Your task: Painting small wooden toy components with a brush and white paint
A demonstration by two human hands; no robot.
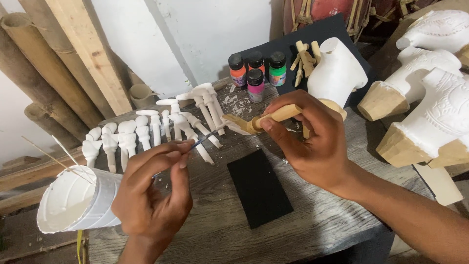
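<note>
1. While our right hand (312, 142) closes its fingers (281, 128) around a small bare wooden piece (266, 120), it holds the piece above the grey wooden table (312, 220).
2. Our left hand (154, 195) pinches a thin brush (202, 140), with its tip close to the piece.
3. Below them lies a black rectangle (258, 188).
4. Behind stand white-coated pieces (146, 132) and 4 paint bottles (256, 71).
5. At the left we see a white cup (75, 200).

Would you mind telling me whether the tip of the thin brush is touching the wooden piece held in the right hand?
Cannot tell. In the head view the thin brush in the left hand points toward the wooden piece, but its tip blurs into the white pieces behind.
</note>
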